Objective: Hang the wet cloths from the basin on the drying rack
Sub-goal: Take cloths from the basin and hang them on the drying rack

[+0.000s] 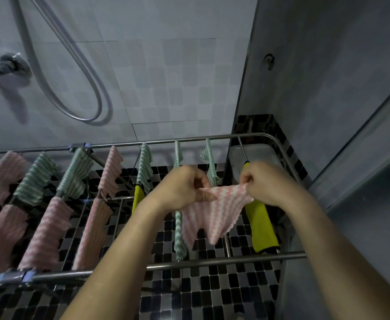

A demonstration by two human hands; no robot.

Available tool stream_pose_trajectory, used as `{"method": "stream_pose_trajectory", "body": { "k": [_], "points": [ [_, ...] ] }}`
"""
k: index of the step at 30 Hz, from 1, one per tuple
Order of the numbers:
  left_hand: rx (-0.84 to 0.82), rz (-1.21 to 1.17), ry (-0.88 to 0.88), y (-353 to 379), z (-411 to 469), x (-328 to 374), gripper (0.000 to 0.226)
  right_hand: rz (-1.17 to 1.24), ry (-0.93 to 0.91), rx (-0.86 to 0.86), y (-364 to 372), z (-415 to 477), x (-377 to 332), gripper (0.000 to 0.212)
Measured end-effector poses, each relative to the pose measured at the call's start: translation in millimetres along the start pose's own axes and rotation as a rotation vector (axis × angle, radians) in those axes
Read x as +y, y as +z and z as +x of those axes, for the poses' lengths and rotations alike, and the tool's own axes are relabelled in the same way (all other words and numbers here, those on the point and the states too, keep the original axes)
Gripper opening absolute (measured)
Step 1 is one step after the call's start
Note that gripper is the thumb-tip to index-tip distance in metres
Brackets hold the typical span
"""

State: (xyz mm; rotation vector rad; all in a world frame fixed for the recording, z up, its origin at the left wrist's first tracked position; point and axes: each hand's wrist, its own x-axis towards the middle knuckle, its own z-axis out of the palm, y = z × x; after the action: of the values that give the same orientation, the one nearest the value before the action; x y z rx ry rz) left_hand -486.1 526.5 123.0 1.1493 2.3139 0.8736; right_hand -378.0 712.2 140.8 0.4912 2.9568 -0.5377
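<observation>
left hand [184, 188] and right hand [265, 183]: each grip pinches the top edge of the pink cloth [212, 215] | cloth hangs spread over a bare rail [227, 247] at the 3 o'clock end of the drying rack [189, 264], between a green-striped cloth [179, 236] and a yellow cloth [262, 227] | wall [327, 112] close at 3 o'clock | basin [256, 155] beyond at 12 o'clock | hung pink cloths [48, 232]: five; yellow: two

- pink-and-white striped cloth [214, 213]: hanging spread between the left hand [182, 190] and the right hand [265, 183], both pinching its top edge; lower edge drooping unevenly.
- drying rack [212, 263]: metal rails running below both hands.
- pink and green striped cloths [44, 229]: draping over rails left of the left hand.
- yellow cloth [262, 227]: draping under the right hand.
- basin [254, 155]: pale, sitting just beyond the right hand.
</observation>
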Motion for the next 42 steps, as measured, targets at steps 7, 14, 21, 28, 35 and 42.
{"method": "stream_pose_trajectory", "body": {
  "k": [7, 14, 21, 28, 35, 42],
  "points": [
    [0.157, -0.179, -0.054, -1.3, 10.6, -9.7, 0.017, 1.048, 0.28, 0.103, 10.2, 17.7, 24.0, 0.031],
    [0.373, -0.109, 0.05, -16.5, 22.5, 4.9, 0.016, 0.679, 0.128, 0.509, -14.8, 33.2, 43.0, 0.035],
    [0.197, 0.099, 0.022, 45.2, -4.1, -20.6, 0.022, 0.31, 0.154, 0.321, 56.7, -1.5, 63.4, 0.023],
    [-0.014, 0.194, -0.01, 97.9, -20.8, -50.4, 0.044, -0.054, 0.044, 0.071, 112.8, -20.9, 74.5, 0.02],
    [-0.227, 0.244, 0.015, 115.5, -32.8, -52.6, 0.035, -0.228, -0.01, -0.179, 116.1, -32.3, 63.1, 0.022],
    [-0.001, 0.081, -0.123, 145.1, -31.4, -32.6, 0.015, 0.601, 0.266, -0.056, 129.4, 2.8, 36.0, 0.013]
  ]
}}
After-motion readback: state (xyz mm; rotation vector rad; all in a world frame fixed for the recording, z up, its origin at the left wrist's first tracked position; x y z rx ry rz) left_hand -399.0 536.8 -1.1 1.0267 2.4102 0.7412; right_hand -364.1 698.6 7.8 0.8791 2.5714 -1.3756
